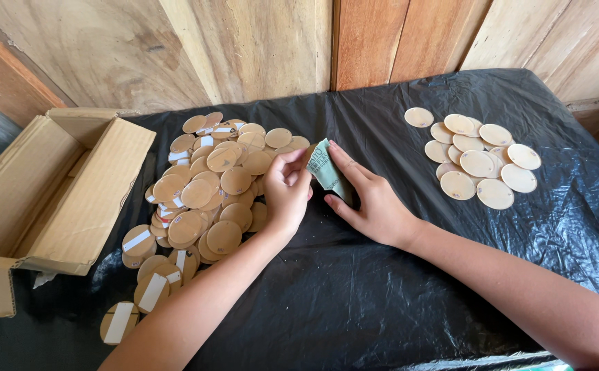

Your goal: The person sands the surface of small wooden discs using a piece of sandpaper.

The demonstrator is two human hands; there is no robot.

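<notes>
Fingers of the left hand curl around a small disc edge, pinching it against a folded green abrasive sheet that the right hand grips from the other side, mid-counter. Rough brown discs heap leftward, nearer the left hand; paler, smoother ones lie toward the right edge.

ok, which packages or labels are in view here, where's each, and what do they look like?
Cardboard box: far left on the black sheet, open, brown, flaps out.
White labels: rectangular stickers on several brown discs in the left pile.
Green sheet: centre, held between left hand and right hand, folded, dark print on it.
Right pile of pale discs: no labels showing.
</notes>
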